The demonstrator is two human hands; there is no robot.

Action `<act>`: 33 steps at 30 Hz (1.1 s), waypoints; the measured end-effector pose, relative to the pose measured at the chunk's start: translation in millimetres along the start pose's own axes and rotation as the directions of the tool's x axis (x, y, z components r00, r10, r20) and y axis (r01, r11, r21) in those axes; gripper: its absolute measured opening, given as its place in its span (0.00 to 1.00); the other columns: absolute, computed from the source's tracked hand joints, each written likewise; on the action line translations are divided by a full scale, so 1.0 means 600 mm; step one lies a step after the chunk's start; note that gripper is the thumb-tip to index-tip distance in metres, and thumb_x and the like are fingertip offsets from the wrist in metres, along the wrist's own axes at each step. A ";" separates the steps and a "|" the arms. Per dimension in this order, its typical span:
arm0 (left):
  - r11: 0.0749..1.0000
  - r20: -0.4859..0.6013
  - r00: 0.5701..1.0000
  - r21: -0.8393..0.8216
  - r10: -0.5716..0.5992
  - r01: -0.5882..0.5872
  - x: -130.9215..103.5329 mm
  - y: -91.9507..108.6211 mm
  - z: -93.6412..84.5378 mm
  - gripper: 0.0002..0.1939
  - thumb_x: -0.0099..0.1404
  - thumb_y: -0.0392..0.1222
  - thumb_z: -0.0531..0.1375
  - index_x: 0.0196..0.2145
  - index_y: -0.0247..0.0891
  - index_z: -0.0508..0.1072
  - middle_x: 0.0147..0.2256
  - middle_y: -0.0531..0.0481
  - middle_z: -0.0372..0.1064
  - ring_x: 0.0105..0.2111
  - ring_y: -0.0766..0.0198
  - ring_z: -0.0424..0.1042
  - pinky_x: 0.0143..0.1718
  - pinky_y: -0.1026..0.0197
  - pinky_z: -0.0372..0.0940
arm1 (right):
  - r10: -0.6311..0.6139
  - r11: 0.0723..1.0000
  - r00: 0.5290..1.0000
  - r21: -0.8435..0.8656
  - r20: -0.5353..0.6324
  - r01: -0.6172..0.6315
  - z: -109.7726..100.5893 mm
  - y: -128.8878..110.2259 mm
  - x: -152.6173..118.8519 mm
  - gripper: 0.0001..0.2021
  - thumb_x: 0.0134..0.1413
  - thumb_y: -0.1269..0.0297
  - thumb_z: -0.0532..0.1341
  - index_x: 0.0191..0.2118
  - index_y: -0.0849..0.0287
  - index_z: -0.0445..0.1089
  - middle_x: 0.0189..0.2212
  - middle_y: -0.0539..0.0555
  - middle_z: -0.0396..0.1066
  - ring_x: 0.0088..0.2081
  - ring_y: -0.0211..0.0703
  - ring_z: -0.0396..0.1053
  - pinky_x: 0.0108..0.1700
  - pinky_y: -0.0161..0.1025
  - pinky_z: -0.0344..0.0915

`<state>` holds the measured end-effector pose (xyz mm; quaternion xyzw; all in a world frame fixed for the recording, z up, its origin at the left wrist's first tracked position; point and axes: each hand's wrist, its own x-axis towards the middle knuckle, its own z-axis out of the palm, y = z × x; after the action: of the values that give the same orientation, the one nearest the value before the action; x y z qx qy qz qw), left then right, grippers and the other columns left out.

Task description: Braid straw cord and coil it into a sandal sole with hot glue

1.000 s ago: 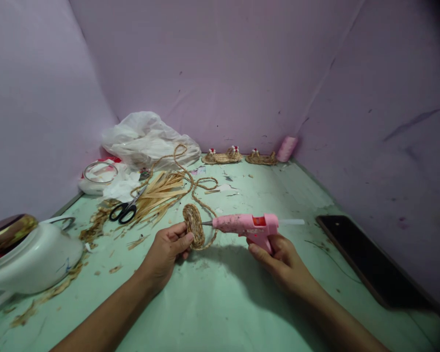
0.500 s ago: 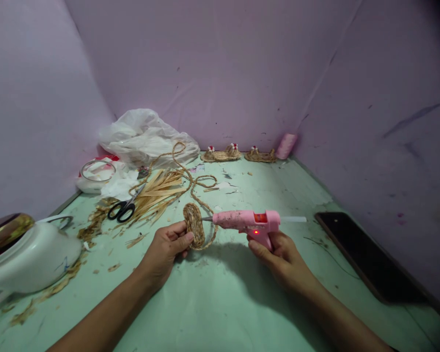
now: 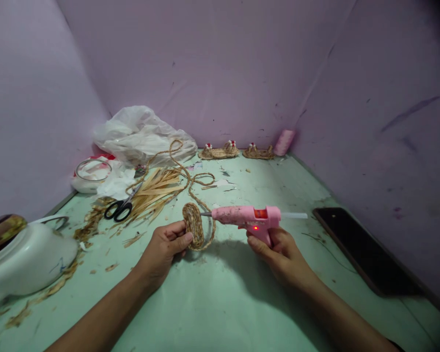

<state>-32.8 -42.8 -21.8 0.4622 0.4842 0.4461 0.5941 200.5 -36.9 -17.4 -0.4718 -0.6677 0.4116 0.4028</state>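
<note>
Between the thumb and fingers of my left hand (image 3: pixel 170 247) is an oval coil of braided straw rope (image 3: pixel 193 226), held upright above the table. A loose length of the rope (image 3: pixel 200 199) runs from the coil back across the tabletop. My right hand (image 3: pixel 278 249) grips the handle of a pink glue gun (image 3: pixel 247 216), its red light lit and a clear glue stick (image 3: pixel 294 215) poking out behind. The metal nozzle points left at the coil's right edge, touching or very close to it; I cannot tell which.
Black-handled scissors (image 3: pixel 121 208) lie beside dry straw strips (image 3: pixel 157 188) on the left. Behind them sits a white plastic bag (image 3: pixel 143 134). Small woven slippers (image 3: pixel 220 153) and a pink thread spool (image 3: pixel 284 143) stand by the wall. A phone (image 3: pixel 366 249) lies right, a white pot (image 3: pixel 33 259) left.
The whole view has shifted slightly. Both hands keep their grips, and the nozzle stays at the coil's right edge, slightly higher up.
</note>
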 end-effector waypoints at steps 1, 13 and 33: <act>1.000 0.001 1.000 0.004 0.005 -0.005 0.001 0.000 0.001 0.15 0.50 0.48 0.65 0.28 0.32 0.74 0.22 0.53 0.60 0.21 0.71 0.50 0.21 0.66 0.45 | 0.001 1.000 1.000 -0.004 0.000 -0.001 0.000 -0.001 0.000 0.13 0.49 0.58 0.56 0.20 0.57 0.57 0.18 0.45 0.47 0.20 0.34 0.47 0.22 0.34 0.47; 0.977 -0.165 0.971 0.092 -0.176 0.193 -0.010 0.013 0.000 0.14 0.46 0.45 0.65 0.17 0.35 0.65 0.14 0.57 0.57 0.15 0.74 0.52 0.17 0.68 0.46 | 0.194 0.980 0.939 0.004 -0.286 -0.201 -0.019 0.012 0.030 0.14 0.48 0.51 0.57 0.28 0.58 0.65 0.16 0.45 0.59 0.17 0.36 0.57 0.20 0.34 0.54; 0.848 -0.337 0.938 0.516 0.076 0.117 -0.008 0.006 -0.007 0.06 0.46 0.33 0.62 0.18 0.37 0.68 0.17 0.57 0.60 0.18 0.69 0.57 0.22 0.65 0.49 | -0.367 0.595 0.696 -0.419 0.617 0.686 0.047 -0.010 0.096 0.13 0.51 0.74 0.59 0.43 0.57 0.72 0.47 0.56 0.71 0.54 0.53 0.59 0.52 0.51 0.58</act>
<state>-38.0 -46.1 -18.1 0.5169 0.6895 0.3630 0.3544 159.4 12.1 -12.9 -0.2347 -0.9515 0.1243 0.1554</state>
